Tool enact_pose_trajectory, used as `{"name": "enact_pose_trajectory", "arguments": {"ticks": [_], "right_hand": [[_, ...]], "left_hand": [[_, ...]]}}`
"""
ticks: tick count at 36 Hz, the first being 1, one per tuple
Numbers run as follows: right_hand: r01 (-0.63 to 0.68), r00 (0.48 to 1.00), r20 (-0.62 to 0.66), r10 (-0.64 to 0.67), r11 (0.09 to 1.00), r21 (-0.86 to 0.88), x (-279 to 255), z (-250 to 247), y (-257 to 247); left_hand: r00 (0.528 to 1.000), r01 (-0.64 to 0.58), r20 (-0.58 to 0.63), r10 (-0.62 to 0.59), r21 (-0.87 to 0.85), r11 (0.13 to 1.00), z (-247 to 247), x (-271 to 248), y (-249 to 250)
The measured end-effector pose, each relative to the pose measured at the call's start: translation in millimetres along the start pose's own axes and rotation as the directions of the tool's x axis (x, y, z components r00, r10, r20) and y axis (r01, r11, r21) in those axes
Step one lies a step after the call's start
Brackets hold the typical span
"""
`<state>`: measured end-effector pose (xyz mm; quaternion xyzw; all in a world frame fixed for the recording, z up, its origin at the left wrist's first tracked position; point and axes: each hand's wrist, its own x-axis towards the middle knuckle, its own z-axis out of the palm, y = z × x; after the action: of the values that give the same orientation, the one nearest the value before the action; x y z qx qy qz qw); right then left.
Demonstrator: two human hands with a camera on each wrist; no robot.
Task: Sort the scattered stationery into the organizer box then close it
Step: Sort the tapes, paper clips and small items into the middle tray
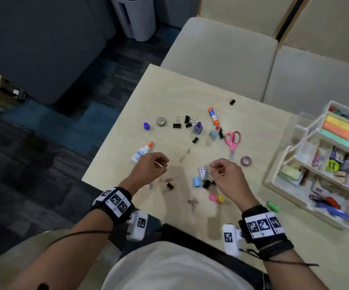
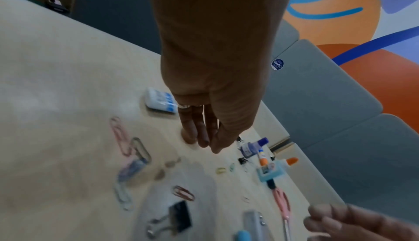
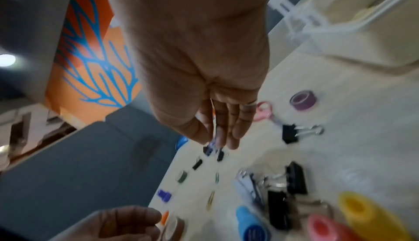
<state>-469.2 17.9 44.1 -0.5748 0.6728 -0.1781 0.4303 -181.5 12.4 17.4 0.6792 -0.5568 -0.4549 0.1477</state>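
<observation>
A: Our left hand and right hand hover over the table, fingers curled; whether they pinch anything, we cannot tell.

B: Organizer box open at right; scissors, clips scattered mid-table.

A round blue sticker on the grey seat back reads "ClayGo"; nothing else is legible.
</observation>
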Motion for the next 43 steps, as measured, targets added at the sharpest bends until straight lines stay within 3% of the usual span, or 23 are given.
{"name": "enact_pose_trajectory", "arguments": {"ticks": [6,15,21,29,34,39,43], "right_hand": [[0.135,0.99,0.065,-0.123,0.96,-0.246,32.0,59.8,-17.4],[0.126,0.988,0.136,-0.068,0.869,-0.479,79.7,104.0,-30.3],[0.179,0.983,0.133,-0.129,0.844,-0.506,74.5,118.0,-21.3],[0.209,0.978,0.123,-0.169,0.815,-0.54,62.0,127.2,-21.1],[0.238,0.971,0.146,-0.19,0.838,-0.491,60.5,131.2,-23.8],[0.261,0.965,0.149,-0.215,0.835,-0.485,59.3,134.8,-18.9],[0.256,0.966,0.155,-0.205,0.818,-0.516,61.6,135.0,-21.4]], "left_hand": [[0.993,0.022,0.113,-0.036,0.123,0.992,-22.6,-8.5,-44.3],[0.989,0.022,0.137,-0.048,0.191,0.981,-26.3,-7.9,-70.2],[0.984,-0.034,0.176,-0.014,0.269,0.963,-20.1,-5.6,-80.6],[0.979,-0.131,0.176,0.1,0.174,0.976,-12.7,-1.5,-79.0],[0.979,-0.185,0.098,0.176,0.088,0.979,-7.7,1.9,-76.8],[0.99,-0.136,-0.043,0.136,0.009,0.991,-13.3,2.6,-82.2],[0.994,-0.098,0.052,0.093,0.108,0.989,-18.6,-2.4,-89.2]]}}
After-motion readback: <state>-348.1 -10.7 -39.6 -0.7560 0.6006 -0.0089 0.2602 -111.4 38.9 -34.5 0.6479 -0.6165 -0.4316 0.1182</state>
